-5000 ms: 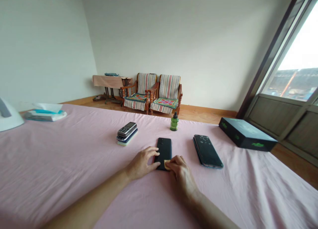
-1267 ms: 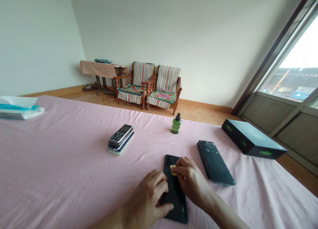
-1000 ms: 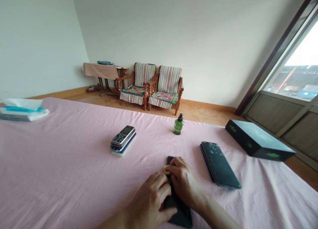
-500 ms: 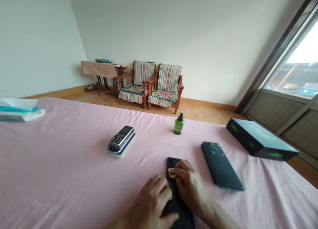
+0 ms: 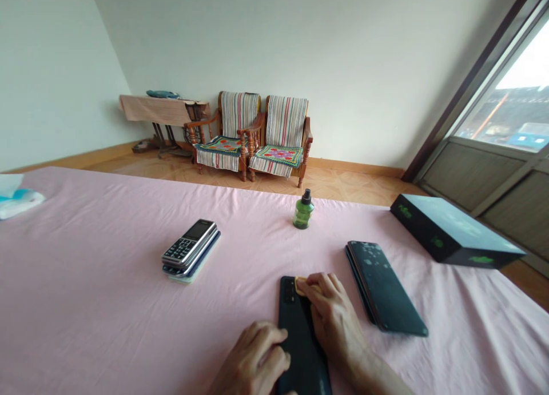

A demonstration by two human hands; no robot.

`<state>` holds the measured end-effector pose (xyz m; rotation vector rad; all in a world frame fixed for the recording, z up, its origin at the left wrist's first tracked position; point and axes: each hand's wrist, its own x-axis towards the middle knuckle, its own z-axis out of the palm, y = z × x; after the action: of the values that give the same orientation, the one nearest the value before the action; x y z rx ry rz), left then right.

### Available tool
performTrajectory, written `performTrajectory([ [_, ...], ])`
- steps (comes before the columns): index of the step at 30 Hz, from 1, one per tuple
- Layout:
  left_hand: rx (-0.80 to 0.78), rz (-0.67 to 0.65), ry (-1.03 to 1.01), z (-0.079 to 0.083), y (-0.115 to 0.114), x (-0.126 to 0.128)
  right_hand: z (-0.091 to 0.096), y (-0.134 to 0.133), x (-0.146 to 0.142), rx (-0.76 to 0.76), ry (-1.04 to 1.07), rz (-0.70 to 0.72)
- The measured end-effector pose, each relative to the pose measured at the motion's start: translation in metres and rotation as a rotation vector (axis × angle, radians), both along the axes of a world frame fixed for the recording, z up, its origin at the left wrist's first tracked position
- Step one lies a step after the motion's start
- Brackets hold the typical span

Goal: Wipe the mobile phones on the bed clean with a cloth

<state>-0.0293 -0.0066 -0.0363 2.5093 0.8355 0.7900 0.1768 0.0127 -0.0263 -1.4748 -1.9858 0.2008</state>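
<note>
A black smartphone (image 5: 302, 343) lies back-up on the pink cloth, its camera block at the far left corner. My left hand (image 5: 257, 358) is curled against the phone's left edge, fingertips on its back; the thumb is mostly out of frame. My right hand (image 5: 337, 320) pinches a small yellowish wiping cloth (image 5: 301, 285) and presses it on the phone's far right corner, beside the camera block. To the right of that hand lies a stack of smartphones (image 5: 388, 289), the top one with pale smudges at its far end.
A stack of phones with a keypad phone (image 5: 191, 245) on top lies to the left. Farther back stands a green spray bottle (image 5: 303, 213). A black box (image 5: 454, 229) sits at the right, a tissue pack (image 5: 21, 203) at the far left. Two wooden chairs (image 5: 278, 149) stand beyond the table.
My right hand has slid the cloth from the camera block toward the phone's far right corner. My left hand has shifted down and left. The camera view has turned slightly.
</note>
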Motion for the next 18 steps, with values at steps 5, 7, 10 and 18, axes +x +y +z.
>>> performTrajectory([
  [5,0.036,-0.02,-0.044,-0.01,0.0,-0.002,0.001,0.0,0.001,-0.025,0.004,0.014],
  [7,-0.029,0.006,0.012,-0.001,-0.001,-0.002,0.002,-0.001,0.0,-0.032,0.009,0.03],
  [10,-0.09,0.03,0.038,0.014,-0.006,0.0,0.005,-0.004,-0.002,-0.022,0.022,0.036],
  [18,-0.175,0.088,0.0,0.025,-0.012,0.008,0.007,-0.011,-0.008,0.013,0.12,0.033],
])
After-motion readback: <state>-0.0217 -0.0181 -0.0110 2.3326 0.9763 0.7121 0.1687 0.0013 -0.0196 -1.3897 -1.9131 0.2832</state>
